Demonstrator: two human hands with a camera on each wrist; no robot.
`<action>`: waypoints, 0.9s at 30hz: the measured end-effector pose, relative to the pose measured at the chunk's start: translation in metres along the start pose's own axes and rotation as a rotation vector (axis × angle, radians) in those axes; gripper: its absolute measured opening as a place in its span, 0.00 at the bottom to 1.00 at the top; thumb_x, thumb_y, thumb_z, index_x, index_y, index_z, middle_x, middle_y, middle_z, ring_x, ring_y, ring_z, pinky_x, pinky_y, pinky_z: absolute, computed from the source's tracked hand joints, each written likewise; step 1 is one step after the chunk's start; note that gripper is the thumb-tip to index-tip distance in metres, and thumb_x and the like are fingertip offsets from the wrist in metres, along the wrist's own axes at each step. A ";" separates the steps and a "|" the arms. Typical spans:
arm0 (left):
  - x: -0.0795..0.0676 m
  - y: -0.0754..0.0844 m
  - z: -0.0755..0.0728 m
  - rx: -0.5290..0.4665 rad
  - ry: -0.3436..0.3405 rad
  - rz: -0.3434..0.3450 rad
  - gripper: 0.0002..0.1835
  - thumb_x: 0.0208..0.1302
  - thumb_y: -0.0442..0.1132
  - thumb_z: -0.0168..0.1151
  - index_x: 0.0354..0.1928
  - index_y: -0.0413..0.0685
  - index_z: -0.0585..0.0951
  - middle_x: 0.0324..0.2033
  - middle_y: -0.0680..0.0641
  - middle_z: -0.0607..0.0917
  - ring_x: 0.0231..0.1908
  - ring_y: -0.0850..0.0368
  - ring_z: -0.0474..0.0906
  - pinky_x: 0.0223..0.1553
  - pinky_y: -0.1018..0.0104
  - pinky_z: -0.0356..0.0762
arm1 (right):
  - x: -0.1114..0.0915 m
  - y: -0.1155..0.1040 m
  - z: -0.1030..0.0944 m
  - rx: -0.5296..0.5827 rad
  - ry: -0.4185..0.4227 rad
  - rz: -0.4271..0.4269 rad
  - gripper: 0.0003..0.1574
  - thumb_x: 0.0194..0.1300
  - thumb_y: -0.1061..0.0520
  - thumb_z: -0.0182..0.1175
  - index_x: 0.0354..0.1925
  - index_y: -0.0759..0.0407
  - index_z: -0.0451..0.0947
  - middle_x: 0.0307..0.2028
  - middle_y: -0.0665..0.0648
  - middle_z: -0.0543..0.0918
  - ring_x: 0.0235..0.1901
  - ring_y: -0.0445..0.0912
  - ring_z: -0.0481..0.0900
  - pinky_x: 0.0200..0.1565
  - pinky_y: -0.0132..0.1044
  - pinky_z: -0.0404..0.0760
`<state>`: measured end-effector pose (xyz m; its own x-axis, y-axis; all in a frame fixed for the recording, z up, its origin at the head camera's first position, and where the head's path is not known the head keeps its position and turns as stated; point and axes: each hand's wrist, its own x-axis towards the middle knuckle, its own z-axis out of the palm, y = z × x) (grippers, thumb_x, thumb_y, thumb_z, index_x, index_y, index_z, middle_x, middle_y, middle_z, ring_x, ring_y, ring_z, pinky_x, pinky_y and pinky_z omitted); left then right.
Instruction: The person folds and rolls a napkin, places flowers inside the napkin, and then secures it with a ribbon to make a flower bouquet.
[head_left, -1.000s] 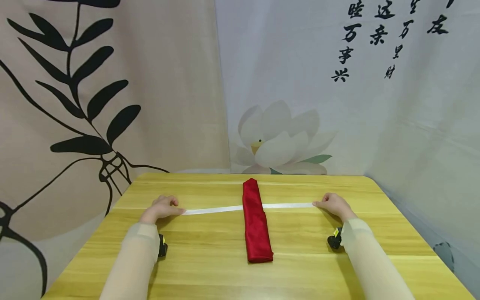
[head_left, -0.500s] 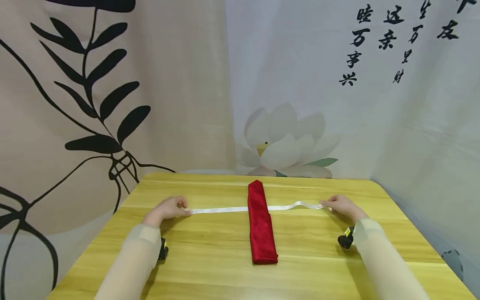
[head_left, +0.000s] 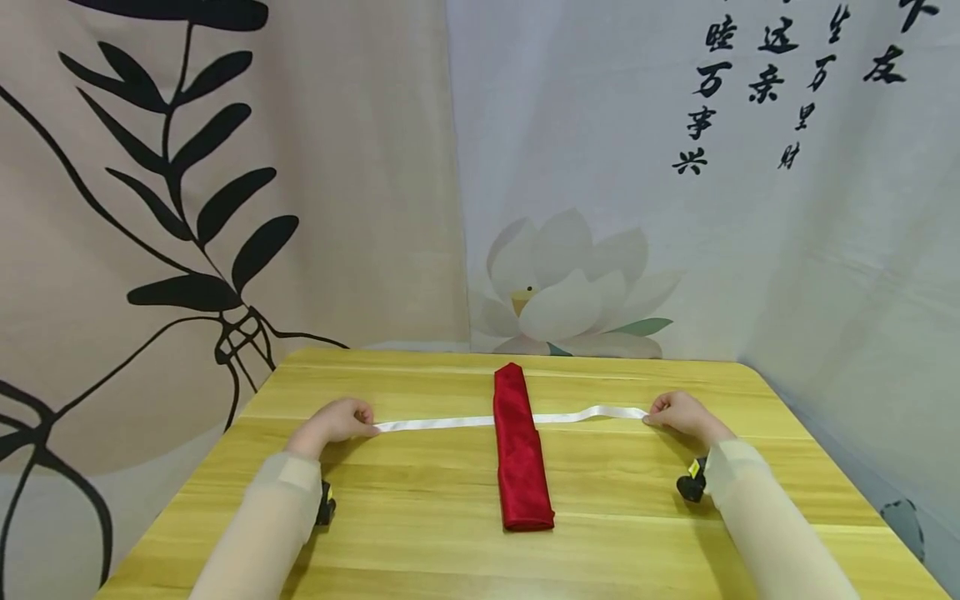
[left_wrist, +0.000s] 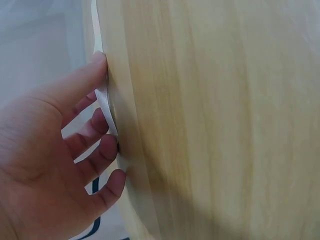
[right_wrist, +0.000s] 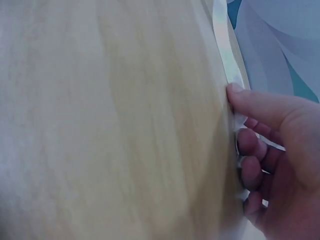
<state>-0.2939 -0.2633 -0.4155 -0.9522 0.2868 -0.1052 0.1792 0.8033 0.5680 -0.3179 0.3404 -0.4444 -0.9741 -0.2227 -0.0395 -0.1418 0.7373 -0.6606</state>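
A white ribbon stretches left to right across the table, its middle hidden by a folded red cloth bundle; whether it passes beneath or through the bundle I cannot tell. My left hand pinches the ribbon's left end between thumb and fingers, and in the left wrist view a short tail of the ribbon trails behind the thumb. At the other end my right hand pinches the ribbon, which has a slight wave near it. The right wrist view has the ribbon running up from under the thumb.
The wooden table has rounded far corners. Behind it hangs a printed curtain with plant, lotus and lettering designs. A small black device is worn at the right wrist, and another black device at the left.
The right part of the ribbon was taut a second ago and now is slack with a gentle wave. My right hand has shifted its grip along that end. The red bundle stays put.
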 end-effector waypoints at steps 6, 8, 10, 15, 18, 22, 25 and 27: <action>-0.002 0.002 0.001 -0.012 0.020 0.007 0.12 0.63 0.39 0.66 0.26 0.44 0.74 0.19 0.52 0.68 0.23 0.58 0.61 0.27 0.63 0.61 | -0.001 0.007 -0.003 0.213 0.012 0.031 0.11 0.65 0.59 0.62 0.35 0.68 0.75 0.25 0.53 0.72 0.25 0.44 0.67 0.30 0.35 0.68; -0.002 0.002 0.001 -0.021 0.024 0.016 0.12 0.63 0.38 0.66 0.26 0.44 0.74 0.18 0.53 0.67 0.22 0.58 0.61 0.27 0.63 0.61 | -0.001 0.009 -0.006 0.319 0.020 0.064 0.12 0.66 0.59 0.61 0.39 0.70 0.74 0.25 0.53 0.72 0.24 0.43 0.67 0.28 0.34 0.69; -0.003 0.000 0.000 -0.018 0.027 0.022 0.12 0.64 0.39 0.65 0.26 0.44 0.75 0.18 0.53 0.67 0.22 0.58 0.61 0.27 0.63 0.61 | -0.001 0.011 -0.008 0.377 0.024 0.083 0.15 0.67 0.57 0.60 0.43 0.70 0.74 0.26 0.53 0.74 0.24 0.42 0.68 0.28 0.33 0.71; -0.002 -0.003 -0.005 -0.024 0.037 0.030 0.08 0.65 0.39 0.63 0.29 0.43 0.79 0.23 0.50 0.75 0.26 0.56 0.66 0.29 0.62 0.65 | 0.000 0.007 -0.010 0.371 0.044 0.090 0.23 0.68 0.52 0.60 0.48 0.73 0.75 0.32 0.52 0.77 0.28 0.42 0.70 0.31 0.34 0.74; -0.001 -0.001 -0.009 -0.063 0.044 0.031 0.07 0.66 0.38 0.62 0.32 0.42 0.80 0.28 0.46 0.78 0.29 0.54 0.70 0.32 0.61 0.68 | 0.000 0.002 -0.010 0.401 0.059 0.091 0.26 0.68 0.52 0.60 0.51 0.74 0.74 0.32 0.49 0.77 0.25 0.40 0.68 0.30 0.33 0.73; 0.003 0.003 -0.015 -0.089 0.072 0.060 0.07 0.67 0.38 0.61 0.34 0.40 0.79 0.31 0.46 0.80 0.31 0.54 0.72 0.34 0.61 0.70 | 0.005 -0.004 -0.012 0.430 0.054 0.061 0.24 0.70 0.51 0.58 0.51 0.72 0.74 0.32 0.50 0.77 0.24 0.40 0.68 0.30 0.35 0.72; 0.006 0.009 -0.018 -0.094 0.098 0.094 0.08 0.68 0.39 0.60 0.35 0.41 0.79 0.32 0.48 0.79 0.33 0.55 0.71 0.36 0.61 0.71 | 0.011 -0.011 -0.014 0.442 0.043 0.020 0.23 0.70 0.51 0.58 0.50 0.72 0.74 0.34 0.54 0.78 0.25 0.42 0.69 0.33 0.38 0.73; 0.008 0.014 -0.019 -0.103 0.108 0.118 0.08 0.68 0.39 0.60 0.36 0.40 0.79 0.32 0.46 0.80 0.32 0.55 0.71 0.35 0.61 0.72 | 0.015 -0.019 -0.014 0.450 0.042 0.007 0.22 0.70 0.51 0.58 0.49 0.70 0.74 0.34 0.54 0.78 0.26 0.42 0.70 0.35 0.40 0.73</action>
<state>-0.3035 -0.2595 -0.3927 -0.9482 0.3133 0.0523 0.2699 0.7080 0.6526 -0.3324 0.3322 -0.4222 -0.9823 -0.1859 -0.0212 -0.0532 0.3860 -0.9210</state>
